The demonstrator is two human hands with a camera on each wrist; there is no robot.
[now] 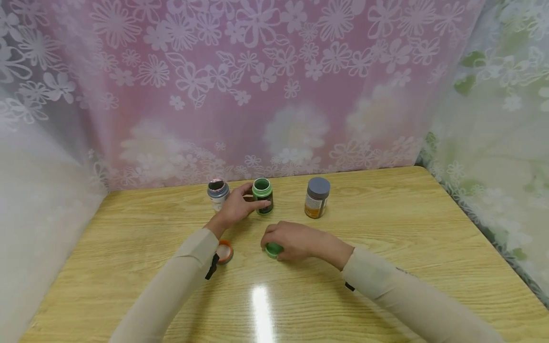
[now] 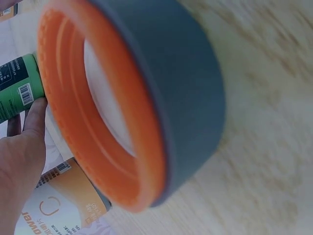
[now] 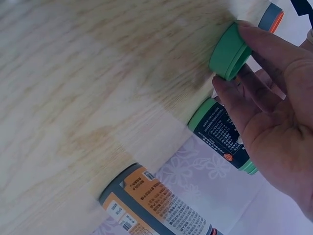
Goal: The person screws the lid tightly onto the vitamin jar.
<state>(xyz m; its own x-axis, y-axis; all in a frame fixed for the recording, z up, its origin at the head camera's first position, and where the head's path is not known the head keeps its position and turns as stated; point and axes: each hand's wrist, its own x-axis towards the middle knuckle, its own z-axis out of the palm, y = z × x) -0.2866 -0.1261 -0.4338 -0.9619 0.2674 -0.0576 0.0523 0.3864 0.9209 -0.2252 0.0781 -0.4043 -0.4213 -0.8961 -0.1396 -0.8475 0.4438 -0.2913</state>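
Gripping the green jar (image 1: 263, 194) upright, with vertical long axis and uncapped mouth facing up, from its left side with the left hand (image 1: 236, 207), near the back of the table (image 1: 386, 276), between the open grey jar (image 1: 218, 191) and the grey-lidded jar (image 1: 317, 197). Pinching the green lid (image 1: 272, 250) by its edge with the right hand (image 1: 293, 240), in front of the green jar, hollow side up, on the table or just above, cannot tell which. Reaching forward with left thumb (image 1: 260, 205) across the jar's front and right fingers (image 3: 234, 100) bent down.
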